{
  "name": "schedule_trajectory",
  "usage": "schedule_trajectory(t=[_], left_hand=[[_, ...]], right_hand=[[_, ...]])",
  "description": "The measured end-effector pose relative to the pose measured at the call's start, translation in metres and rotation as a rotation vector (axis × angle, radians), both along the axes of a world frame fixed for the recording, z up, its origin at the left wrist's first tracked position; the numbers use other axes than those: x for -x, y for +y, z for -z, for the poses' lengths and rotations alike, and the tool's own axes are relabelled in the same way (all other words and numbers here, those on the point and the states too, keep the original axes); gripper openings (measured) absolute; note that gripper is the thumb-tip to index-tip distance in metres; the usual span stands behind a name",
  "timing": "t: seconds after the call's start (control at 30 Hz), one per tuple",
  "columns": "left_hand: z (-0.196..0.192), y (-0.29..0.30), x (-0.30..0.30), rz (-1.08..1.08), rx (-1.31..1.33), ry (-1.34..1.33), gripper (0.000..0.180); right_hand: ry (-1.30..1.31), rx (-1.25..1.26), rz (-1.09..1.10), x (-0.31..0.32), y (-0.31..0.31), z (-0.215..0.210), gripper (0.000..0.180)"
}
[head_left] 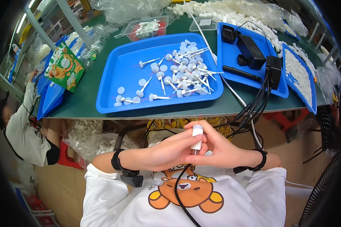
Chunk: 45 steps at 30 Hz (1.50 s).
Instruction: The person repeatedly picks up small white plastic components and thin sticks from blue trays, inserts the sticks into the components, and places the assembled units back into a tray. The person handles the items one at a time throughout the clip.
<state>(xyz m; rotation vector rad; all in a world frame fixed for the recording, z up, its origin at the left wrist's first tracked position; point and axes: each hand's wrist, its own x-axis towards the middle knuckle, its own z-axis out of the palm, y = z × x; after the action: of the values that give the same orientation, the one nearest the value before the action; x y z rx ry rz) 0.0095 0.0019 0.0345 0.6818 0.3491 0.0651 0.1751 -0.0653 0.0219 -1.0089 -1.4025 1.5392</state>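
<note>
Both hands (193, 149) grip white tube (196, 137); blue tray (117, 72) holds white plungers (185, 72).

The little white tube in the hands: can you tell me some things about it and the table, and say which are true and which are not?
1. Both hands hold the small white tube. True: the left hand and the right hand meet around it.
2. The tube lies flat on the table. False: it is held upright, in front of the table's edge.
3. The big blue tray holds white pieces with round heads and thin stems. True.
4. The tray with the black boxes is red. False: it is blue.
5. The table top is green. True.
</note>
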Motion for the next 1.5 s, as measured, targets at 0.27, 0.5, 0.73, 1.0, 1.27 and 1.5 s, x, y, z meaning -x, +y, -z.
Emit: schedule_trajectory(t=[0.27, 0.5, 0.73, 1.0, 1.27, 1.5], left_hand=[[0.026, -0.002, -0.005, -0.103, 0.133, -0.02, 0.022], [0.03, 0.001, -0.008, -0.184, 0.185, -0.024, 0.016], [0.033, 0.004, -0.01, -0.186, 0.112, -0.036, 0.016], [0.029, 0.005, -0.012, -0.222, 0.059, 0.023, 0.02], [0.037, 0.01, -0.009, -0.198, 0.069, 0.003, 0.02], [0.03, 0.013, -0.01, -0.226, 0.09, 0.043, 0.017]], right_hand=[[0.147, 0.195, 0.065, 0.009, 0.004, 0.019, 0.062], [0.193, 0.314, 0.111, 0.01, 0.011, 0.017, 0.048], [0.196, 0.392, 0.174, 0.015, 0.013, 0.027, 0.044], [0.25, 0.384, 0.212, 0.022, 0.015, 0.02, 0.027], [0.233, 0.322, 0.209, 0.026, 0.018, 0.019, 0.031], [0.175, 0.346, 0.189, 0.025, 0.023, 0.015, 0.033]])
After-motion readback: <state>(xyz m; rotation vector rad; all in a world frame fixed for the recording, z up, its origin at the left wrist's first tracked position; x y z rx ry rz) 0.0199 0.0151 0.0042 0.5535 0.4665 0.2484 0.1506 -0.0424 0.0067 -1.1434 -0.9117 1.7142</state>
